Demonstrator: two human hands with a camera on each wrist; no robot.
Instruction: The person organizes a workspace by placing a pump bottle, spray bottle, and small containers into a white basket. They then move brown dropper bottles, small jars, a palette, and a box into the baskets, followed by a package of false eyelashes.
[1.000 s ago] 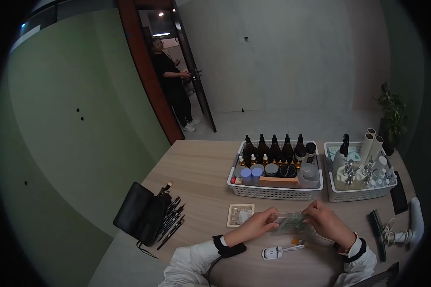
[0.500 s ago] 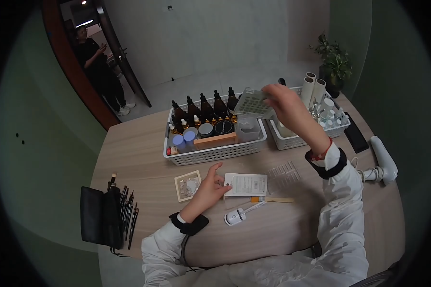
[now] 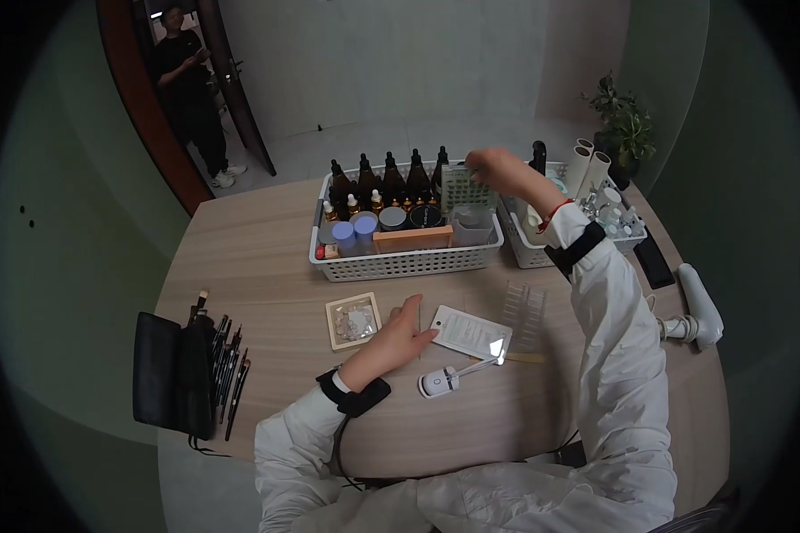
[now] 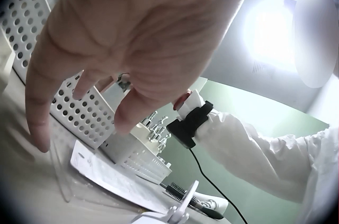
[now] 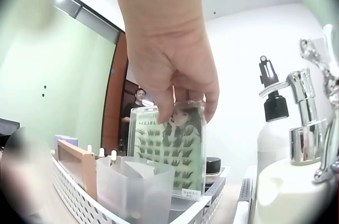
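Observation:
My right hand (image 3: pixel 504 174) pinches the top edge of a clear, green-backed lash case (image 5: pixel 168 147), upright at the right end of the left white basket (image 3: pixel 409 266), behind a frosted cup (image 5: pixel 135 189). My left hand (image 3: pixel 391 339) is low over the table with its fingers spread, the thumb close to the left end of a white card pack (image 3: pixel 473 332). In the left wrist view the left hand (image 4: pixel 127 39) holds nothing, and the card pack (image 4: pixel 114 176) lies below it. A clear tray (image 3: pixel 524 313) lies right of the pack.
A square cream-framed box (image 3: pixel 353 321), a white curler-like device (image 3: pixel 438 382) and a brush roll (image 3: pixel 162 369) lie on the table. The right basket (image 3: pixel 533 255) holds pump bottles and rolls. A person (image 3: pixel 189 98) stands by the door.
The right hand has brought the lash case from above the baskets down into the left basket, turning it upright. The card pack has tilted; the left hand has moved slightly.

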